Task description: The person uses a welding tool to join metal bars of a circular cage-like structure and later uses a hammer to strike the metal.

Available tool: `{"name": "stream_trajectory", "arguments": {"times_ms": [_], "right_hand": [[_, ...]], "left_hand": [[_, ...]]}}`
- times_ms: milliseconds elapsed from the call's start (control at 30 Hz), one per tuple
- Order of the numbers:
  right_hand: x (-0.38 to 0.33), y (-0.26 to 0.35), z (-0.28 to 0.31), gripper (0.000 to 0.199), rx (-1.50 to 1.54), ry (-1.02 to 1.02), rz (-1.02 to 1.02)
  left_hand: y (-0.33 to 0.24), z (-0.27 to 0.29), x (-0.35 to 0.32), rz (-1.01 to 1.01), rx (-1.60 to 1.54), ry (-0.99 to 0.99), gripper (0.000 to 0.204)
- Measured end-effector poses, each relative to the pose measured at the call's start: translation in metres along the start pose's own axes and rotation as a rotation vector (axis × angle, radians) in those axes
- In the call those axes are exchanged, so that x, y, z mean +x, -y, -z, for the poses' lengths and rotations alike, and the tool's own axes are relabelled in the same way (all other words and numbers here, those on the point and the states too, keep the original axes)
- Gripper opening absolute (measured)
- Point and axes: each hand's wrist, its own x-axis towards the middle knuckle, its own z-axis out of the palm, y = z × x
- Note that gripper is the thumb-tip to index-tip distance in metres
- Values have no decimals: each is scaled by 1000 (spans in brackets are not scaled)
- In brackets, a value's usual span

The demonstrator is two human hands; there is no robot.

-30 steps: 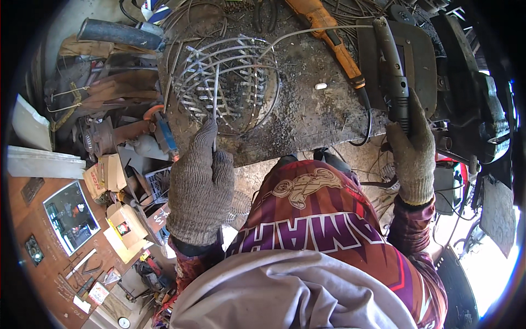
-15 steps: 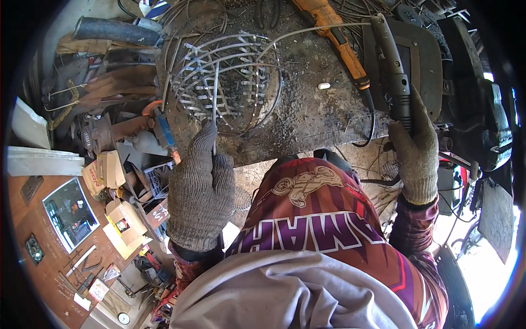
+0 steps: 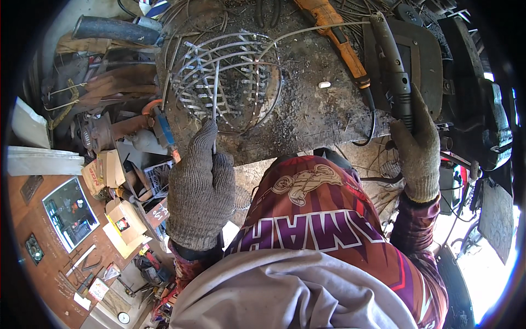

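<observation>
My left hand [image 3: 200, 189], in a grey knitted glove, is closed around a thin metal rod [image 3: 215, 90]. The rod points away from me and overlaps a rounded cage [image 3: 227, 46] of bent wire and short bars on the worktable. Closed on the ribbed dark end of a grey cylindrical welding electrode holder [image 3: 390, 52] is my gloved right hand [image 3: 417, 148]. From the holder's far end a long, thin, curved rod [image 3: 315, 28] reaches left to the cage. Whether its tip touches the wire I cannot tell.
An orange power tool [image 3: 334, 41] with a black cord lies beside the holder on the dirty worktable [image 3: 307, 123]. A small white piece [image 3: 324, 85] sits near the middle. Left of the table are an angle grinder [image 3: 163, 129], open cardboard boxes [image 3: 129, 225] and a brown board [image 3: 41, 219].
My right hand and the electrode holder have shifted very slightly. The left hand, its rod and the wire cage look almost unchanged.
</observation>
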Motion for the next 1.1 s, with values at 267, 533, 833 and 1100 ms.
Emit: {"name": "stream_trajectory", "arguments": {"times_ms": [267,533,833,1100], "right_hand": [[4,-17,8,59,-79,-21,144],[-1,-26,9,61,38,5,105],[12,-40,17,52,-546,-95,400],[14,-36,12,63,-230,-20,268]], "left_hand": [[-10,-3,3,171,46,4,40],[-9,-6,2,-24,264,-94,31],[-3,-7,-1,51,-12,-87,40],[-13,-3,0,150,-72,-47,42]]}}
